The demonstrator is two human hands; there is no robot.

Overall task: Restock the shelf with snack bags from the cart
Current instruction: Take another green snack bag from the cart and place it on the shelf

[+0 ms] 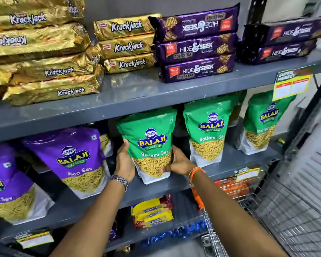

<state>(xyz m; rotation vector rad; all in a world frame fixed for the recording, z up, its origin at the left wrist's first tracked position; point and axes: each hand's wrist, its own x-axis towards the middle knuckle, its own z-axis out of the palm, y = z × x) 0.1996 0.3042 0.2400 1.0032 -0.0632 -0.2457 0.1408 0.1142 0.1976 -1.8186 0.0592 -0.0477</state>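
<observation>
Your left hand [125, 162] is flat against the left edge of the green foil Ratlami Sev pouch [150, 145], fingers extended upward along its side, a metal-link watch [119, 180] on that wrist. Your right hand [180, 163] cups the pouch's lower right corner, thumb across the clear window; orange thread bands [195, 173] circle that wrist. Pouch upright, slightly tilted, its base touching the grey metal middle shelf [156, 190], held between both hands.

At 3 o'clock of it: two more green Ratlami Sev pouches [208, 134], standing. At 9 o'clock: purple Aloo Sev pouches [72, 160], leaning back. At 12 o'clock, upper shelf: gold Krackjack packets [127, 45] and purple Hide & Seek packets [196, 49], stacked flat. At 5 o'clock: silver wire cart [267, 216], partly in view; contents too blurred to tell.
</observation>
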